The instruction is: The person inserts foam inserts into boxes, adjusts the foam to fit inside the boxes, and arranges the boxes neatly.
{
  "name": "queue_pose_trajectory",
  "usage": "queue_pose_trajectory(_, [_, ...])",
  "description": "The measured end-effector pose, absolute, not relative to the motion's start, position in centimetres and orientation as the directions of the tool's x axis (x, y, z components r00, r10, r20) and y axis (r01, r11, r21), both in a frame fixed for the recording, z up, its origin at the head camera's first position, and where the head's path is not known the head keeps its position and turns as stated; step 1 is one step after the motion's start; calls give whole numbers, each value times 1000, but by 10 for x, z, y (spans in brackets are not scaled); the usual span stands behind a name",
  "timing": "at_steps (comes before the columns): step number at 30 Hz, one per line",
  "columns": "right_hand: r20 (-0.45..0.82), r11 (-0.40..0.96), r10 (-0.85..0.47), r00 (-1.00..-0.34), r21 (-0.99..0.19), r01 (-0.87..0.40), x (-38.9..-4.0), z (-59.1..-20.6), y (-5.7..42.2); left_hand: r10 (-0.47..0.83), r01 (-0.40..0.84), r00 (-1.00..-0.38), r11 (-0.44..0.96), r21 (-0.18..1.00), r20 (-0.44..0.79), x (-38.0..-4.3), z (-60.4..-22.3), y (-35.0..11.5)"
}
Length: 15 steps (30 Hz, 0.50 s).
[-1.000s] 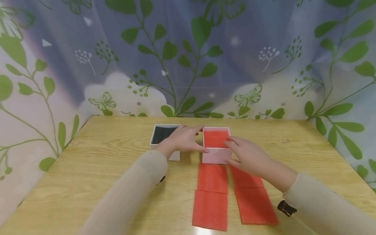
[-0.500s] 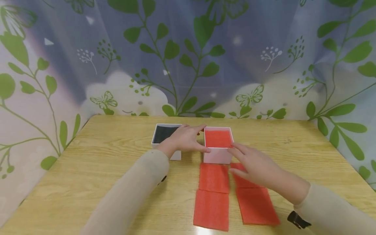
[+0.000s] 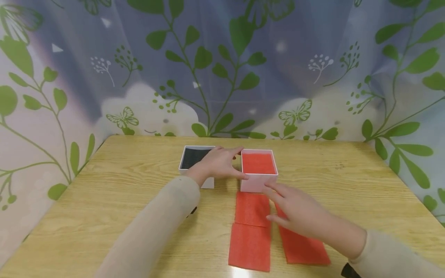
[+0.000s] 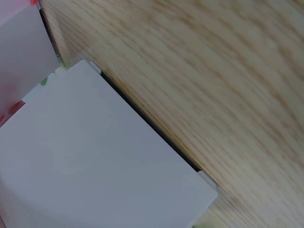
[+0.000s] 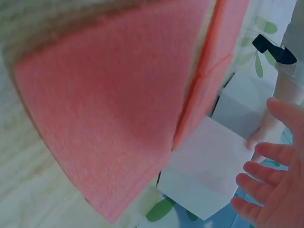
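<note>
My left hand (image 3: 219, 163) spans the left side of a white open-topped box (image 3: 259, 183), thumb at its front edge and fingertips by the back corner. Red felt-like cloth (image 3: 258, 163) fills that box. My right hand (image 3: 299, 210) hovers low in front of it with fingers loosely extended, holding nothing. Beneath this hand lies the right column of red cloth squares (image 3: 306, 247), partly hidden. Beside it, the left column of red cloth squares (image 3: 249, 247) lies flat. In the right wrist view, one red cloth square (image 5: 114, 104) appears close up.
Behind my left forearm stands a second white box (image 3: 208, 183) with dark cloth (image 3: 194, 157) inside. Both boxes stand on a wooden table (image 3: 121, 185). A leaf-patterned curtain (image 3: 222, 77) hangs directly behind the table's back edge.
My right hand has left the right side of the red-filled box and come down toward me, over the red squares. The left hand stays in place at the box.
</note>
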State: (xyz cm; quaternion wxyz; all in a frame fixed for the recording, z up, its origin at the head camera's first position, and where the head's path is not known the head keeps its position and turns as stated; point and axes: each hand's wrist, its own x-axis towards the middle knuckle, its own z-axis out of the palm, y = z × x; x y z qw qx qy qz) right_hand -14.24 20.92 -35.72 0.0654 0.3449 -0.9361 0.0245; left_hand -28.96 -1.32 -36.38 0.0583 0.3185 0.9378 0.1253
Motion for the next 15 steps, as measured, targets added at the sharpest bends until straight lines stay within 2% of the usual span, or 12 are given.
queue_pose_trajectory(4, [119,756,-645,-755,-41,-653,-135,-363,207,616,585,-787,762,277,-33,-290,-364,-13])
queue_pose_trajectory(8, [45,755,-648,-760,-89,-649,-126,-368,205,612,582,-790,766,272,-36,-290,-364,-14])
queue_pose_trajectory(15, [-45,735,-677,-735,-95,-671,-115,-378,198,619,586,-785,755,293,-27,-289,-364,-13])
